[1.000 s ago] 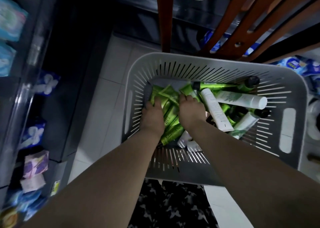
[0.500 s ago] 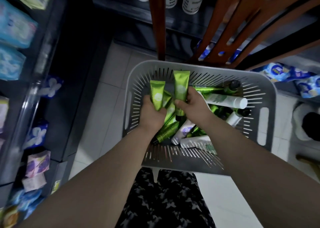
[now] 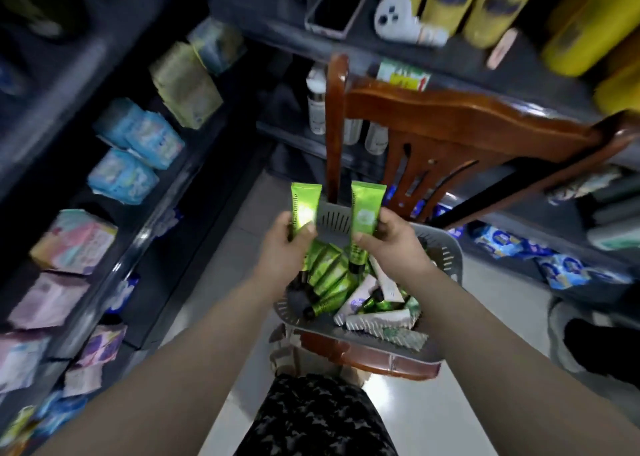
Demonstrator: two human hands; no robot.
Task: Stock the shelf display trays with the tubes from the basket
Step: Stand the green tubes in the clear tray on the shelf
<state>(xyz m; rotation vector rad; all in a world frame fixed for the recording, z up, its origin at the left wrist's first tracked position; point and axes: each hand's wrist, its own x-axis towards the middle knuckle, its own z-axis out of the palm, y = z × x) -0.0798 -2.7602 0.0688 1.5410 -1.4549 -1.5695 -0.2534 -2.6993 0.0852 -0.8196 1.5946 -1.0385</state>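
1. A green tube [image 3: 304, 210] is held upright in the left hand [image 3: 284, 244], crimped end up, with the thumb pressed across its front. A second green tube [image 3: 365, 216] is gripped the same way in the right hand [image 3: 391, 244], its dark cap pointing down. Each hand is closed round its own tube.
2. Both tubes are held clear of the basket [image 3: 446, 258], above its far edge, near each other but apart. The pick for this pair is judged complete.
3. The basket is seated on the seat of a wooden chair [image 3: 450, 123]. A large stock lies inside it: a heap of green tubes [image 3: 329, 275] towards the left side, and white tubes [image 3: 374, 317] towards the near edge.
4. No display tray can be made out, and no tube is seen set on any shelf. Only soft packets [image 3: 136, 151] are seen on the left-hand shelving, and a phone [image 3: 337, 5] and yellow canisters [image 3: 498, 2] on the shelf beyond the chair.
5. The task is therefore judged to be at an early stage. The two held tubes are yet to be carried and placed, and most of the basket is yet to be emptied. How many trays are to be filled cannot be told.
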